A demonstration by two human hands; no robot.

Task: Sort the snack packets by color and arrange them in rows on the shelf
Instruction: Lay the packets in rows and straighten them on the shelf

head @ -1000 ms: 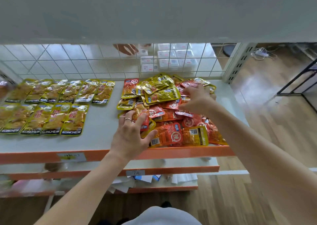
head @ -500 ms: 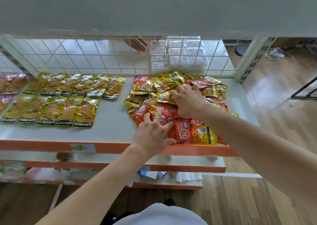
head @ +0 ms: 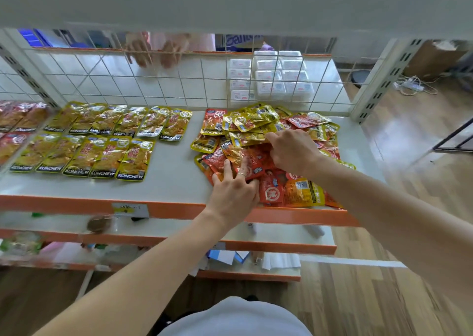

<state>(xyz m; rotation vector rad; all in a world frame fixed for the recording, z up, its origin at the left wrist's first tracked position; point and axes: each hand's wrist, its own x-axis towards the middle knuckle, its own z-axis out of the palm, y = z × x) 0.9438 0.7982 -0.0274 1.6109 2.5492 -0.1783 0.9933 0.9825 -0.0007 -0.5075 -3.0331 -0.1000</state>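
The mixed heap of packets (head: 302, 192) sits on the right half of the shelf (head: 176, 182), red and yellow jumbled and overlapping, and both hands are in it. The left hand (head: 234, 194) lies flat with straight, spread fingers on the red packets (head: 252, 165) at the heap's near left corner, I'd guess to pin them while the other hand picks. The right hand (head: 294, 153) hovers knuckles-up over the middle, fingers bent down among the packets. Whether it has caught one I cannot tell, since the fingertips are hidden. To the left the yellow packets (head: 102, 143) already lie in two neat rows, labels toward the front, which looks like the sorted part. The front row stops short of the heap, so the bare strip between is the obvious place to slide the next yellow one. The heap's near edge reaches the orange lip (head: 76, 203) of the shelf, and a careless pull could tip packets over it. The wire grid (head: 158, 87) closes the back, and the shelf above hangs low, so the hands have room sideways but not upward.
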